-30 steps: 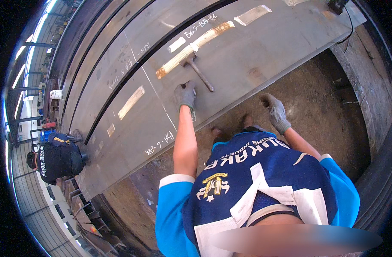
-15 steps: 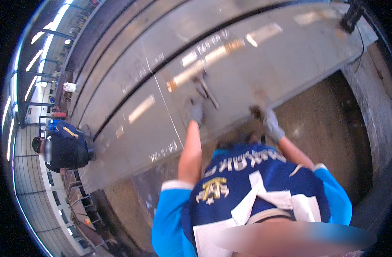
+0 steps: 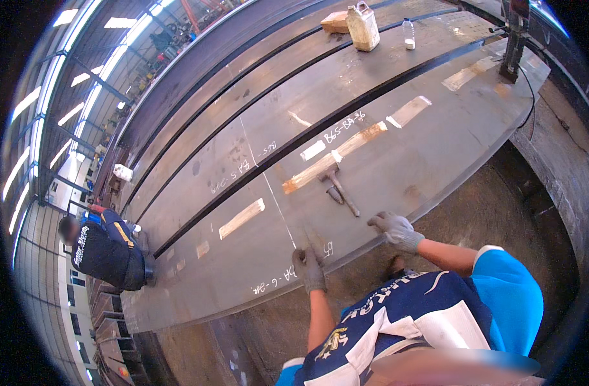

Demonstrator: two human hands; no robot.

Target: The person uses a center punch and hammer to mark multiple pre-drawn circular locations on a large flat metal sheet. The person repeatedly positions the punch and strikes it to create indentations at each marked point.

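Observation:
Both my hands wear grey work gloves. My left hand [image 3: 309, 269] rests at the near part of a large grey metal plate [image 3: 384, 186], beside the end of a white chalk line [image 3: 280, 211]. Its fingers are bent but look apart, and I see nothing in them. My right hand [image 3: 399, 233] lies over the plate's near edge with its fingers stretched out. Beyond and between the hands lies a hammer [image 3: 347, 196], its handle pointing toward me. Next to it is a short dark metal piece [image 3: 334, 194] whose kind I cannot tell.
Tape strips [image 3: 242, 219] and chalk writing mark the plate. Long dark slots [image 3: 207, 225] cross the surface beyond. A dirty jug [image 3: 363, 29], a brown block [image 3: 334, 23] and a bottle [image 3: 408, 33] stand far off. A dark post [image 3: 514, 45] rises at right; a person [image 3: 108, 251] bends at left.
The view has swung up, bringing the jug and bottle in. My left hand has drawn back from the hammer toward the near edge. My right hand has come somewhat closer to the hammer.

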